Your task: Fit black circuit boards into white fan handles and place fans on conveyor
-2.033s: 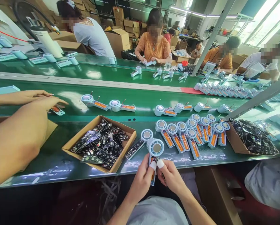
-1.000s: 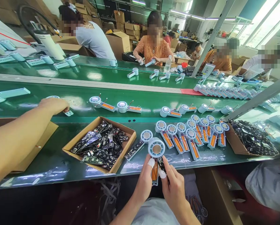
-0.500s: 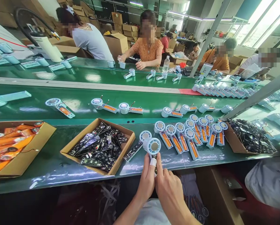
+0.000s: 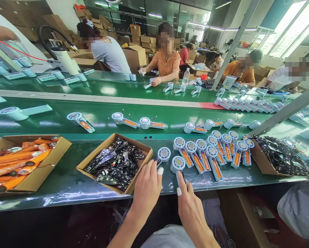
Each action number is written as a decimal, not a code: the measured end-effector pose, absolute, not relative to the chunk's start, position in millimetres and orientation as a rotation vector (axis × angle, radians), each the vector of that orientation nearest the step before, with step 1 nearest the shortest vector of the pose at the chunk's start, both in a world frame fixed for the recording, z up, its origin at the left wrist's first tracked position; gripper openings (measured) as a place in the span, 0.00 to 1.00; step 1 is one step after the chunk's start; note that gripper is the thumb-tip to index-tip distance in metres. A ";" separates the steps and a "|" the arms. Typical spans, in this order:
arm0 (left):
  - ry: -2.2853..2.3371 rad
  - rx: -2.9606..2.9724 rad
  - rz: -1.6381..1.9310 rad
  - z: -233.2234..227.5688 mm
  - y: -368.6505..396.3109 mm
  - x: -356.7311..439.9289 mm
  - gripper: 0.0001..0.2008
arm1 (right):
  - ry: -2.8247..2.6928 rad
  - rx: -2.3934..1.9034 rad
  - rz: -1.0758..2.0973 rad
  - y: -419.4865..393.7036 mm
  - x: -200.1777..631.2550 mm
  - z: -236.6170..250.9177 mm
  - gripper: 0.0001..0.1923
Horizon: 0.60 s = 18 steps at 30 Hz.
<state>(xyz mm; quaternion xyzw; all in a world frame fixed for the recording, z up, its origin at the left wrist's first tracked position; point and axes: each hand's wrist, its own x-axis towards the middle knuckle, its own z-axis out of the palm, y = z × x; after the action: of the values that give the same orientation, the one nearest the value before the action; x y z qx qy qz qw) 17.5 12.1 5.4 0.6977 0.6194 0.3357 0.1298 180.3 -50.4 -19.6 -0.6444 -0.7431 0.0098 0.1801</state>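
Observation:
My right hand (image 4: 192,206) grips the handle of a light-blue handheld fan (image 4: 178,163), with the index finger laid along the dark circuit board in it. The fan's round head points away from me, over the bench's front part. My left hand (image 4: 147,184) is apart from it, its fingers and thumb closed round the handle of a second handheld fan (image 4: 164,154) just to the left. That handle and its board are mostly hidden by the fingers. White covers sit on a fingertip of each hand. Right of them lie several fans with orange batteries (image 4: 196,162) showing in their handles.
A cardboard box of circuit boards (image 4: 115,165) stands left of my hands, and a box of orange batteries (image 4: 27,162) farther left. Another board-filled box (image 4: 281,155) is at right. Fan units lie along the green conveyor (image 4: 102,120). A slanted metal post (image 4: 286,105) crosses the right side; people work opposite.
My left hand has let go of the fan that both hands held and moved left onto the second fan. My right hand keeps the first fan. The view has shifted slightly.

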 end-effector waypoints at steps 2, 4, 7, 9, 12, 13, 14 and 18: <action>1.861 2.134 0.864 2.4 16.9 16.7 0.19 | -2.165 -1.909 0.036 -38.7 177.1 -16.2 0.26; 1.835 2.168 0.769 3.7 18.6 18.0 0.20 | -2.244 -1.939 0.063 -24.6 170.3 -5.6 0.20; 1.669 2.125 0.696 12.3 20.1 19.1 0.23 | -2.294 -1.930 0.143 -6.1 151.2 13.0 0.15; 1.586 2.059 0.681 17.9 23.7 18.7 0.27 | -2.249 -2.013 0.176 4.4 132.7 17.7 0.12; 1.590 1.942 0.715 20.8 31.8 16.9 0.28 | -2.085 -2.246 0.095 17.6 106.3 8.2 0.08; 1.594 1.907 0.739 21.0 33.5 15.5 0.28 | -2.038 -2.290 0.061 19.9 101.6 2.7 0.10; 1.587 1.872 0.773 21.1 34.0 13.2 0.28 | -2.012 -2.298 0.044 20.6 100.4 -2.6 0.11; 1.440 1.646 1.060 22.9 22.9 -4.3 0.25 | -2.094 -2.045 0.221 16.3 132.2 -3.2 0.03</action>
<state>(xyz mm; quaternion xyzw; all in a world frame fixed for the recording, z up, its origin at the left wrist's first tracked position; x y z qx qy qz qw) -4.3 22.9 22.9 0.6351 0.5553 0.4089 0.3482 132.2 16.3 -3.2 -0.6930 -0.7096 0.0748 0.1033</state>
